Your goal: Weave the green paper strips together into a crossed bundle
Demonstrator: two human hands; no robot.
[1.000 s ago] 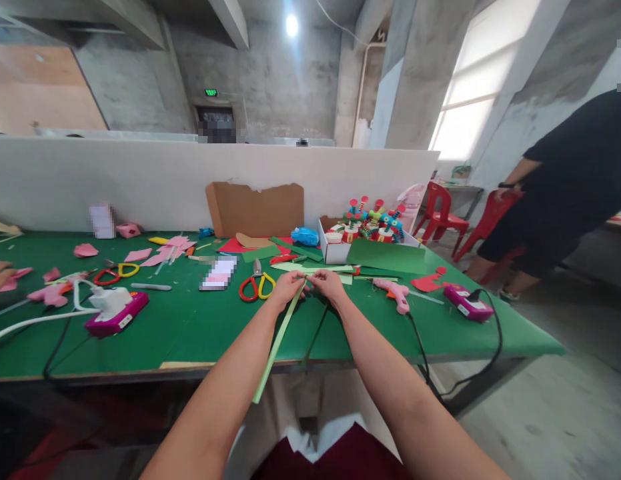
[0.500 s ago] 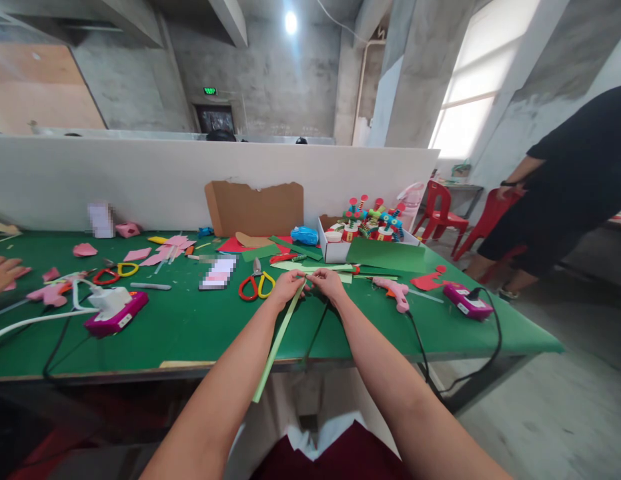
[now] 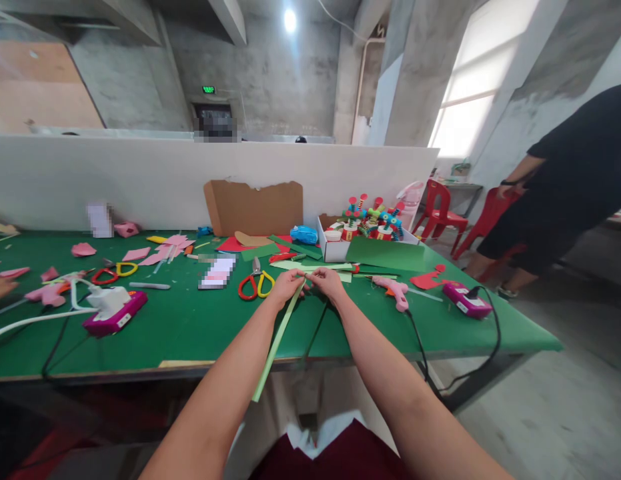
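A long light-green paper strip (image 3: 276,343) slants from my fingertips down over the table's front edge. Its upper end is pinched between the fingers of my left hand (image 3: 286,288) and my right hand (image 3: 327,283), which meet there. The fingers partly hide that end. Just left of my hands lie scissors (image 3: 257,279) with one red and one yellow handle. More pale-green paper (image 3: 317,266) lies right behind my fingers. A pink glue gun (image 3: 397,293) rests to the right of my right hand.
Purple power strips (image 3: 467,300) sit at both sides, with cords running off the table. Behind stand a white box (image 3: 335,251) of colourful paper figures and a brown cardboard piece (image 3: 257,208). Pink scraps (image 3: 173,248) lie left. A person (image 3: 565,173) stands by red chairs at right.
My hands and the strip stay almost in place. At the left edge, another person's hand has drawn down and partly out of view.
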